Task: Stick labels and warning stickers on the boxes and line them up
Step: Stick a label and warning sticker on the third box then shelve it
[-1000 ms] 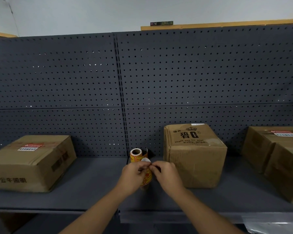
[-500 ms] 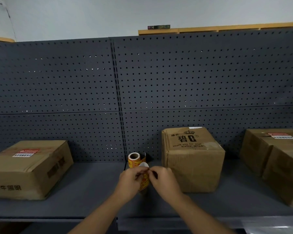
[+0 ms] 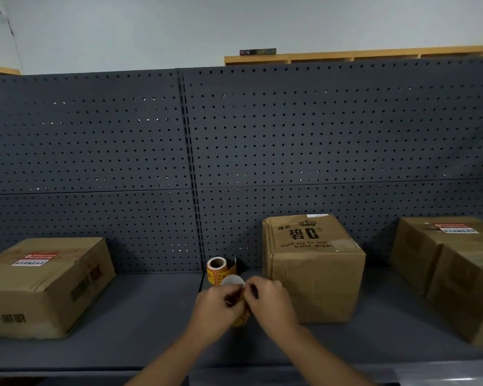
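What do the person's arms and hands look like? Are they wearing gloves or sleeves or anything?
No gloves and no sleeves show. Both forearms are bare from the bottom edge of the picture up to the wrists. The left hand and the right hand are bare too. No watch, bracelet or ring can be seen on the parts that show, though some fingers are tucked out of sight.
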`<state>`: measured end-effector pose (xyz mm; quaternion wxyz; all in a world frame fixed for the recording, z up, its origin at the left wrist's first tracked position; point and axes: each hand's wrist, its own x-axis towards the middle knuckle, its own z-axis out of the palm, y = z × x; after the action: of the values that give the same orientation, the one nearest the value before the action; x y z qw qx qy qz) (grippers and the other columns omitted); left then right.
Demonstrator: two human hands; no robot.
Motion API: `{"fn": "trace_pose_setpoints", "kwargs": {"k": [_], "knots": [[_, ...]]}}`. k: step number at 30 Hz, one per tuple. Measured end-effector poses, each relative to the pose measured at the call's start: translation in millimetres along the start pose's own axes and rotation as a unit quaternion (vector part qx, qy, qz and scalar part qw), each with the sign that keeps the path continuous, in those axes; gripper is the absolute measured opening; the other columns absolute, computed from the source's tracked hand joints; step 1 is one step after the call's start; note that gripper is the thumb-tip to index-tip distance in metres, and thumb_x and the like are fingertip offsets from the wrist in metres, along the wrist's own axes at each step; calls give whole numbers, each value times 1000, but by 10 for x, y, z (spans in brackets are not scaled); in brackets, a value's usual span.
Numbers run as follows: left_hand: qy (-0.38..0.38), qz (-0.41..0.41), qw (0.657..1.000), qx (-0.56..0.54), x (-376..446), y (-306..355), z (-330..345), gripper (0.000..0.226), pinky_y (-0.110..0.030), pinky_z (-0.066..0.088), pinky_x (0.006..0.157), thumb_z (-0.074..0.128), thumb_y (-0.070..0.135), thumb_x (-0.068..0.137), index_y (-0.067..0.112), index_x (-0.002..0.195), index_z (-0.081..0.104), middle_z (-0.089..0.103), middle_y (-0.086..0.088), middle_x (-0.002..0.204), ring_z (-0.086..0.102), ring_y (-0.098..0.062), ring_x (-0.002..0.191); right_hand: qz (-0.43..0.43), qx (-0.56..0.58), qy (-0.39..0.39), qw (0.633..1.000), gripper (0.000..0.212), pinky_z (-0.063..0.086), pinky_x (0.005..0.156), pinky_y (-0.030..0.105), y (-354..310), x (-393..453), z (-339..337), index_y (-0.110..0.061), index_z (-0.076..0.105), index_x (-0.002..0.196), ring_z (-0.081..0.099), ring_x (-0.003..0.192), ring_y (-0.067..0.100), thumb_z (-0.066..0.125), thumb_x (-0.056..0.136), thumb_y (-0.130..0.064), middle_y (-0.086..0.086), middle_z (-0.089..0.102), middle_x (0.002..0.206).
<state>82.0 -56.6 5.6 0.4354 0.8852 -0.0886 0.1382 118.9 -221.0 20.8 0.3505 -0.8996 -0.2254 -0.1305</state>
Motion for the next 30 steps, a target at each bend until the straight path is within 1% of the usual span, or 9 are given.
{"fn": "trace_pose_setpoints", "kwargs": {"k": [3, 6, 10, 15, 20, 22, 24, 27, 30], "knots": [[27, 6, 999, 44, 4, -65, 24, 32, -31, 60, 86, 69, 24, 93, 45, 116, 75, 76, 24, 100, 70, 5, 96, -2, -15, -2, 1000, 20, 60, 68, 35, -27, -16, -21, -21, 70, 97, 68, 72, 11, 55, 102, -34, -3, 70, 82], [66, 8, 993, 95, 10, -149, 38, 36, -30, 60, 84, 72, 16, 92, 41, 118, 75, 77, 19, 104, 70, 1, 96, 4, -12, -14, 1000, 22, 60, 63, 35, -19, -37, -60, -21, 69, 95, 69, 66, 10, 55, 103, -36, -3, 71, 79], [90, 10, 982, 167, -9, -192, 27, 35, -26, 57, 87, 75, 16, 91, 37, 118, 76, 77, 15, 106, 71, -4, 97, 15, -5, -36, 999, 20, 58, 53, 26, 13, -89, -143, -20, 68, 98, 67, 52, 9, 54, 104, -33, -3, 69, 76], [102, -19, 974, 203, -11, -237, -6, 34, -38, 55, 90, 76, 22, 90, 39, 119, 75, 78, 13, 100, 70, -10, 92, 17, -14, -30, 999, 18, 58, 55, 35, 45, -126, -203, -18, 71, 101, 67, 57, 15, 57, 102, -28, 0, 72, 81], [99, -36, 972, 212, 15, -261, -30, 32, -43, 52, 96, 74, 25, 92, 40, 121, 74, 77, 13, 97, 68, -8, 89, 13, 2, -33, 999, 16, 60, 59, 34, 45, -141, -289, -18, 74, 101, 68, 66, 12, 60, 100, -26, -2, 73, 86], [89, -36, 971, 220, 14, -259, -40, 32, -42, 50, 98, 72, 25, 93, 42, 121, 72, 76, 14, 96, 67, -8, 91, 14, 3, -25, 1000, 16, 58, 61, 30, 62, -154, -332, -18, 76, 99, 67, 70, 9, 62, 97, -26, -4, 74, 84], [76, -40, 969, 233, 5, -270, -56, 32, -41, 47, 100, 69, 26, 95, 43, 123, 71, 76, 14, 97, 66, -8, 93, 21, 13, -19, 1000, 15, 55, 58, 27, 68, -176, -389, -18, 76, 95, 66, 67, 7, 63, 95, -25, -6, 73, 80], [63, -40, 970, 230, -10, -303, -90, 30, -41, 49, 99, 68, 28, 96, 42, 123, 70, 75, 15, 102, 68, -9, 96, 31, 41, -10, 999, 16, 56, 56, 33, 72, -192, -493, -18, 75, 87, 64, 60, 8, 62, 95, -24, -7, 70, 71], [51, -36, 969, 239, -24, -288, -95, 34, -40, 51, 97, 67, 25, 96, 40, 127, 69, 76, 13, 105, 69, -12, 99, 42, 59, 13, 997, 17, 57, 57, 35, 56, -183, -618, -19, 74, 80, 65, 60, 8, 64, 93, -23, -8, 69, 66]]}}
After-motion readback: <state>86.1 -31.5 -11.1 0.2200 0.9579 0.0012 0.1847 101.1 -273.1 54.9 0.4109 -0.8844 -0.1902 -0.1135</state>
